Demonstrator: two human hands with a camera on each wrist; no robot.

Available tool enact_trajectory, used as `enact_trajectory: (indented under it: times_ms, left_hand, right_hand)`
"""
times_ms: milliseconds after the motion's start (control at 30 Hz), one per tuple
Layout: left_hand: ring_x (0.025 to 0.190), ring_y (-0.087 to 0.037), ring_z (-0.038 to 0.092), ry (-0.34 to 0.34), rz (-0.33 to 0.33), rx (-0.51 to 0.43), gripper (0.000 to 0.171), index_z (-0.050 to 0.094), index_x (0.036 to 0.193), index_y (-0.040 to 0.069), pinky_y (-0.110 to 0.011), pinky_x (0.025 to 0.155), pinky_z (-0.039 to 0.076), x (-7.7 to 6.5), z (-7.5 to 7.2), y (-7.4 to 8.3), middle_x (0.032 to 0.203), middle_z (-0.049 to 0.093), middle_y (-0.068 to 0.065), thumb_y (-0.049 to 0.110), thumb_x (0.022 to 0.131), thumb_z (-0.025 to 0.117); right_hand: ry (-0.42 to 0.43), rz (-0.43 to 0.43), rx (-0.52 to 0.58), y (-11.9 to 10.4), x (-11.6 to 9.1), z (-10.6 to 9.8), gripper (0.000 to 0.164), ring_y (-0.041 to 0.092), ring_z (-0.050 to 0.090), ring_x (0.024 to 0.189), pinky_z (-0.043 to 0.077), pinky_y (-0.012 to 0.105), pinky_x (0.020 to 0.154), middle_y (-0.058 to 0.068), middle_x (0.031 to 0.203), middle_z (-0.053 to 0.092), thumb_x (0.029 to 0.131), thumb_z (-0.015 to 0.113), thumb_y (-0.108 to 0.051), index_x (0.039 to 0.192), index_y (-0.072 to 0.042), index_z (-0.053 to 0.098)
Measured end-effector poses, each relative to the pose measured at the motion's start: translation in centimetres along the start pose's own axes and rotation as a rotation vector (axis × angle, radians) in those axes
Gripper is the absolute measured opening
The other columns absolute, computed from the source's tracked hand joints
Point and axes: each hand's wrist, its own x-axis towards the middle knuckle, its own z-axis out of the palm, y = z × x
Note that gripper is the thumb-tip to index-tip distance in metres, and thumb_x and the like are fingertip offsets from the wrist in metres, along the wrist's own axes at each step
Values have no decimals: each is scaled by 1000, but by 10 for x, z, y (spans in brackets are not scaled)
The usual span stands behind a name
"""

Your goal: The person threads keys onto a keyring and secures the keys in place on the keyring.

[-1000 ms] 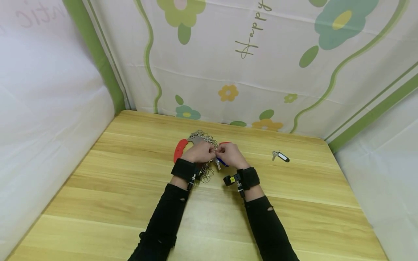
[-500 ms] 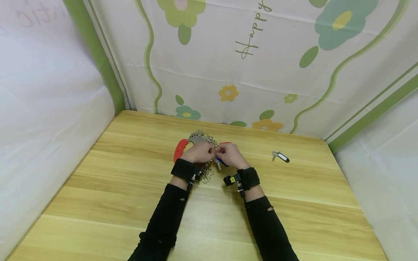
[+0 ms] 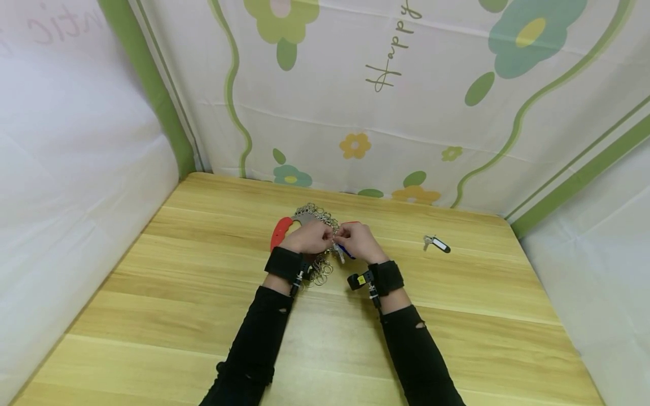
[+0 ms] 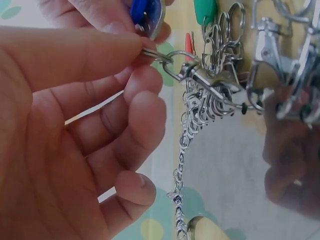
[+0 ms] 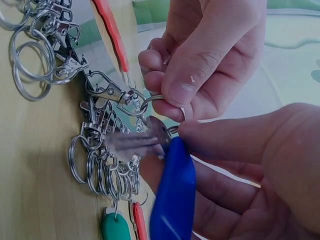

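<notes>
My left hand pinches a metal split ring between thumb and index finger. That ring is linked to a swivel clasp on the chain. Beside it, my right hand pinches the small ring end of a blue key tag, and a silver key hangs from it, blurred. Thumb and fingertips of both hands nearly meet at the rings; whether the two rings are joined cannot be told. Under my left hand lies a grey plate with a red handle, its edge hung with clasps and rings.
Another key with a black-and-white tag lies on the wooden table to the right. A green tag and a red tag hang among the rings. Fabric walls enclose the table at the back and sides.
The hanging key and blue tag have tilted slightly between my hands. Both hands stay in nearly the same place, with only small finger movement.
</notes>
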Motion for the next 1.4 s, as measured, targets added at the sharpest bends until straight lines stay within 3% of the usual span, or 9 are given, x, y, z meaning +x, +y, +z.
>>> enact_trajectory:
  times_ms: [767, 1400]
  left_hand:
    - [49, -13, 36, -23, -62, -12, 31, 45, 66, 12, -24, 54, 31, 2, 1, 1, 58, 36, 0, 9, 96, 50]
    - [48, -12, 36, -3, -41, -35, 32, 47, 65, 13, -24, 55, 32, 0, 0, 1, 56, 36, 1, 11, 96, 52]
  right_hand:
    - [11, -10, -8, -2, 0, 0, 11, 15, 54, 58, 43, 29, 56, 0, 78, 64, 93, 63, -15, 83, -12, 65]
    - [6, -8, -18, -3, -1, -2, 9, 14, 61, 70, 49, 31, 64, 1, 83, 65, 93, 62, -14, 85, -11, 66]
